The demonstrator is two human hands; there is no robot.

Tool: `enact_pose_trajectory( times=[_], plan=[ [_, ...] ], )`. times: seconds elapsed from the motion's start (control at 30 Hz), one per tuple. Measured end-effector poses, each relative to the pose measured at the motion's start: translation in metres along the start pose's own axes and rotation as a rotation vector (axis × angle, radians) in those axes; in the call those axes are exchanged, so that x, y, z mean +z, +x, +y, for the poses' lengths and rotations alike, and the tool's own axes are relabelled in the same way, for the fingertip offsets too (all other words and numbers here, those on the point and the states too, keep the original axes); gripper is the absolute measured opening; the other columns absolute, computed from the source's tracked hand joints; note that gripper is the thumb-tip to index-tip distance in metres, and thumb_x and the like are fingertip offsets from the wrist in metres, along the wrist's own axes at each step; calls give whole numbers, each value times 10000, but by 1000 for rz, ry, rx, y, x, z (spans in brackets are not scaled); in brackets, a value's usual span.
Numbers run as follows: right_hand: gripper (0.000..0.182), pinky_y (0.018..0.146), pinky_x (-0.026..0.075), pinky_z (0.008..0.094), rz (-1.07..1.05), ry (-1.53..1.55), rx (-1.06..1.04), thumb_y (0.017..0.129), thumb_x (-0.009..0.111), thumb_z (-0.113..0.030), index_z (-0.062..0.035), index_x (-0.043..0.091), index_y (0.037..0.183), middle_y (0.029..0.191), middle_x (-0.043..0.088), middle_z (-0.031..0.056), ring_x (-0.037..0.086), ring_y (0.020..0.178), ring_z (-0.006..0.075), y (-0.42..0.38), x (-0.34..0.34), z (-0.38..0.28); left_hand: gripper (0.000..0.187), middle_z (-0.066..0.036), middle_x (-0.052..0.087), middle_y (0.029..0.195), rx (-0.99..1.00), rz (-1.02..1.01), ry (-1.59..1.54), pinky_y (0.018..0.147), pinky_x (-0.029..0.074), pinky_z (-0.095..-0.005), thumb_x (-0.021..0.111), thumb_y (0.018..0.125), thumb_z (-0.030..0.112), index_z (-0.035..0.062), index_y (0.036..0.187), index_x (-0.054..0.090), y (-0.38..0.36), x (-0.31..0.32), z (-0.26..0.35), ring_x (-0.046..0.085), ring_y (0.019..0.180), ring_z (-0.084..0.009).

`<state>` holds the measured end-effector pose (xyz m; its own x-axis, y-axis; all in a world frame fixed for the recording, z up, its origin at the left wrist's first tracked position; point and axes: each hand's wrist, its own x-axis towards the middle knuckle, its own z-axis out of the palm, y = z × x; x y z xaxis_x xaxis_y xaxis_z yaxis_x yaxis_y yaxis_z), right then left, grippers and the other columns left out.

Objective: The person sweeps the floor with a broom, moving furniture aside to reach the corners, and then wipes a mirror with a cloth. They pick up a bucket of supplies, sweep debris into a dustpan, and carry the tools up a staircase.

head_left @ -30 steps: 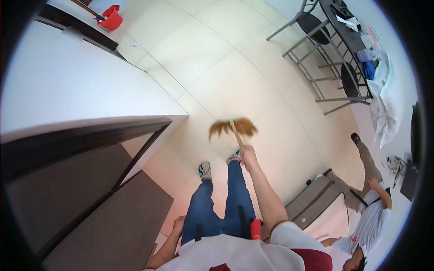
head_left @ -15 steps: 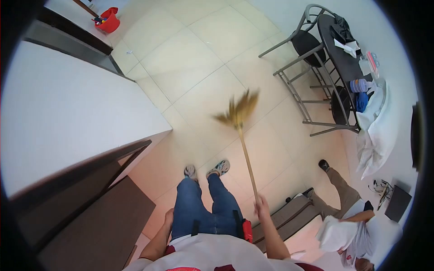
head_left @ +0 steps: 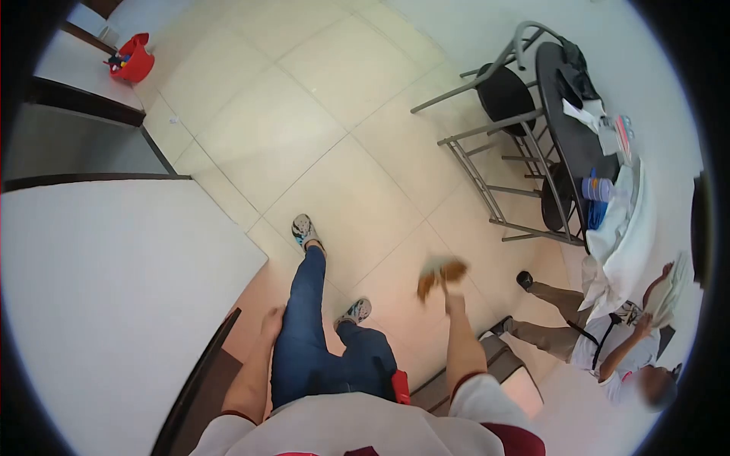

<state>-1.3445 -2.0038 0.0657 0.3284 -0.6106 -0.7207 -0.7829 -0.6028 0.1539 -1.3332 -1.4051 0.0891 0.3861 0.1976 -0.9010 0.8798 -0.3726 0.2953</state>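
My right hand (head_left: 455,304) is closed on a broom, stretched out forward and to the right. The broom's tan bristle head (head_left: 441,275) shows just past my fist, blurred by motion; its handle is mostly hidden by foreshortening. My left hand (head_left: 272,323) hangs beside my left thigh, close to the jeans, and nothing shows in it. Its fingers are mostly turned out of sight. Below lies the pale tiled floor (head_left: 327,175), with my patterned clogs on it, the left foot ahead of the right.
A white partition (head_left: 129,258) stands close on my left. At the right are a dark table (head_left: 559,99) and metal-framed chairs (head_left: 506,95). Another person (head_left: 616,346) holds a pale cloth (head_left: 669,296) at the lower right, near a grey bench (head_left: 494,357). A red bucket (head_left: 135,62) stands far left.
I have stepped forward with my left foot. My right arm has reached forward, and the broom has swung from extended ahead to foreshortened near my hand. The other person has raised the cloth.
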Motion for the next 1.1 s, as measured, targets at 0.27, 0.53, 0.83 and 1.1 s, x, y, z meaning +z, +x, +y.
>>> enact_pose_trajectory(
  times=[0.27,0.53,0.83,1.1],
  plan=[
    [322,889,485,448,128,19,-431,816,521,-174,6,674,1035,1026,650,276,617,1030,396,-3,-161,-466,407,-120,672,888,33,25,-131,792,463,-305,558,931,370,-16,1012,660,7,-49,119,610,837,-195],
    [335,834,493,473,76,119,-718,890,534,-226,-84,599,1187,1010,661,225,627,974,397,-97,-176,-573,439,-173,684,928,-56,57,-115,809,480,-338,565,913,398,-12,1041,654,25,-76,111,645,897,-255],
    [339,430,399,295,-139,357,-237,922,564,-205,8,575,1186,646,570,61,513,487,137,-187,-174,-197,447,-169,687,918,-242,9,-231,795,484,-346,553,910,391,-20,1048,660,3,-66,67,650,861,-261],
    [253,401,383,342,-333,307,-415,889,516,-208,-42,565,704,561,512,53,487,455,165,-75,-109,-437,405,-133,673,875,-180,42,-344,762,498,-333,550,932,348,-30,1028,657,-27,-42,74,628,795,-209]
  ],
)
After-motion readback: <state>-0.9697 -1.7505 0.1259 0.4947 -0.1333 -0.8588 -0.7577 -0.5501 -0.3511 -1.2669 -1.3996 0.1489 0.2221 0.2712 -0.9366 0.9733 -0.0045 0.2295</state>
